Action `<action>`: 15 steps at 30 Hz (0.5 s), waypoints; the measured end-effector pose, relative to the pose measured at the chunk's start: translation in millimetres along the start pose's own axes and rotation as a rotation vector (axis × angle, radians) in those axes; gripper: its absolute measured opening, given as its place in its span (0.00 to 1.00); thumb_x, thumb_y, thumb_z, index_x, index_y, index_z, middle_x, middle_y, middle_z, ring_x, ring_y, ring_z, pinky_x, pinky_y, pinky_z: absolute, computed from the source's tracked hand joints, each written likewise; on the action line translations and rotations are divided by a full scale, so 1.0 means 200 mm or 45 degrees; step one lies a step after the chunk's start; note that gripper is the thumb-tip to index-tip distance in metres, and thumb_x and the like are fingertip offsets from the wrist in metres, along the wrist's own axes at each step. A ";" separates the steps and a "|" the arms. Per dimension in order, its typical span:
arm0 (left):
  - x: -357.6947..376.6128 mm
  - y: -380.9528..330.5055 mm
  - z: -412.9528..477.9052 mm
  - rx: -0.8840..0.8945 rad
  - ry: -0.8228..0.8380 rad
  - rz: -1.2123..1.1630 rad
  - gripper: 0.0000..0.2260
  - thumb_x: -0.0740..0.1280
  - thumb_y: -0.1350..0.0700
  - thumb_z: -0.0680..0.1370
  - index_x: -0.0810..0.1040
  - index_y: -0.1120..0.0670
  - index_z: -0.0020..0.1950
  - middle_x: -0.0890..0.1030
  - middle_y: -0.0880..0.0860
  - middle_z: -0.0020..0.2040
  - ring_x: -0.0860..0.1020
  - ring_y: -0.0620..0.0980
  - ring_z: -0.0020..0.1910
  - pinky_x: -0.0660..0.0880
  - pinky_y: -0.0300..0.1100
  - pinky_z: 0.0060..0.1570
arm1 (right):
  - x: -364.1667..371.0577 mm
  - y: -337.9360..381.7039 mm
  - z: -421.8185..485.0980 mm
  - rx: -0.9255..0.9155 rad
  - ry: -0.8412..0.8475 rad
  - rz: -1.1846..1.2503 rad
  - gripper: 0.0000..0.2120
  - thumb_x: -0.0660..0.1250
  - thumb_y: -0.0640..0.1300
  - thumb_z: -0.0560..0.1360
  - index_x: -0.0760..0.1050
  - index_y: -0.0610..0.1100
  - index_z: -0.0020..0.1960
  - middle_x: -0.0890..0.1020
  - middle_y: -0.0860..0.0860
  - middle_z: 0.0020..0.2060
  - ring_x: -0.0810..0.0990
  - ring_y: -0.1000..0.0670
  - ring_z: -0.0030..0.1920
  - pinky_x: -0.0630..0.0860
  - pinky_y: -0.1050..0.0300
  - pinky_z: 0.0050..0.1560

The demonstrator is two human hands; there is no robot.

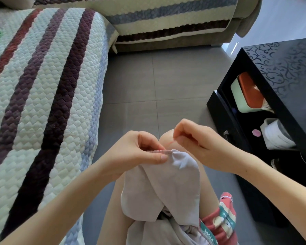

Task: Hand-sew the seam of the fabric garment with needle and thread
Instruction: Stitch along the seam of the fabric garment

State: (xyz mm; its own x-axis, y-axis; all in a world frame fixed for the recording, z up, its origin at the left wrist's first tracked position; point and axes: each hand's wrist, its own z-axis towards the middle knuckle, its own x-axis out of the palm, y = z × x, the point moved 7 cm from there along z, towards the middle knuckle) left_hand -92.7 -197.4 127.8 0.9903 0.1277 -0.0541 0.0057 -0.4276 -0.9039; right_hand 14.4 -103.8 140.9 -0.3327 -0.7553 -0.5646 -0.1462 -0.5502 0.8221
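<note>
Lower centre, garment [168, 184] draped over knee [166, 138]: left hand [141, 151] pinched its seam [159, 151], right hand [196, 144] pinched pink thread [170, 143] just beside; open floor [148, 85] above, sofa [42, 85] crowding left, black table [281, 71] near right.

- The garment [168, 183] lies draped over the person's lap, its top edge at the knee [166, 138].
- The left hand [136, 149] pinches that edge from the left.
- The right hand [196, 142], just to the right, pinches the thread [170, 142] that runs to the edge.
- A sofa [42, 85] lies left and ahead.
- A cabinet [281, 76] stands right, with containers [245, 92] in its shelf.
- The floor [157, 85] lies between them.
</note>
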 end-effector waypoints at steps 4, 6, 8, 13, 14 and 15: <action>0.00 0.02 0.01 -0.017 0.016 -0.032 0.04 0.75 0.59 0.64 0.84 0.57 0.36 0.81 0.51 0.34 0.79 0.43 0.36 0.73 0.31 0.39 | 0.03 -0.02 -0.01 -0.050 -0.014 -0.058 0.08 0.62 0.43 0.75 0.70 0.57 0.43 0.74 0.62 0.32 0.72 0.54 0.34 0.65 0.69 0.36; 0.00 0.02 0.02 -0.012 0.021 -0.037 0.02 0.74 0.60 0.64 0.84 0.56 0.36 0.81 0.50 0.34 0.78 0.43 0.35 0.73 0.31 0.38 | 0.04 -0.02 -0.01 -0.075 -0.006 -0.050 0.05 0.61 0.46 0.75 0.71 0.56 0.45 0.76 0.59 0.34 0.73 0.54 0.35 0.66 0.70 0.37; 0.00 0.02 0.03 -0.010 0.013 -0.041 0.02 0.74 0.59 0.64 0.84 0.56 0.36 0.81 0.50 0.33 0.78 0.42 0.35 0.73 0.30 0.37 | 0.04 -0.02 0.00 -0.088 0.003 -0.038 0.04 0.61 0.46 0.75 0.71 0.56 0.44 0.75 0.61 0.34 0.73 0.55 0.36 0.66 0.70 0.37; -0.01 0.03 0.05 -0.007 0.004 -0.042 0.00 0.73 0.60 0.65 0.84 0.56 0.34 0.81 0.49 0.33 0.78 0.42 0.35 0.72 0.30 0.38 | 0.05 -0.04 0.01 -0.054 0.043 0.022 0.09 0.64 0.41 0.74 0.72 0.55 0.43 0.76 0.61 0.35 0.73 0.56 0.37 0.67 0.69 0.38; -0.01 0.03 0.05 -0.008 0.004 -0.044 0.00 0.73 0.60 0.65 0.84 0.56 0.34 0.81 0.49 0.33 0.79 0.42 0.35 0.73 0.30 0.38 | 0.06 -0.05 0.01 -0.038 0.056 0.056 0.09 0.64 0.40 0.74 0.73 0.55 0.43 0.77 0.59 0.36 0.74 0.55 0.37 0.68 0.68 0.38; -0.01 0.03 0.05 -0.008 0.005 -0.049 0.01 0.73 0.60 0.65 0.84 0.56 0.35 0.82 0.49 0.33 0.79 0.42 0.35 0.73 0.30 0.38 | 0.06 -0.06 0.01 -0.022 0.065 0.093 0.09 0.64 0.40 0.74 0.74 0.54 0.42 0.77 0.58 0.36 0.74 0.54 0.38 0.69 0.66 0.38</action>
State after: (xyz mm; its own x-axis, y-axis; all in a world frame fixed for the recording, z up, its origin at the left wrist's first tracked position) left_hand -95.6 -191.0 118.0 0.9899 0.1405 -0.0176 0.0446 -0.4278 -0.9028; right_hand 10.8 -106.2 124.7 -0.2943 -0.8106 -0.5063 -0.1069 -0.4985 0.8603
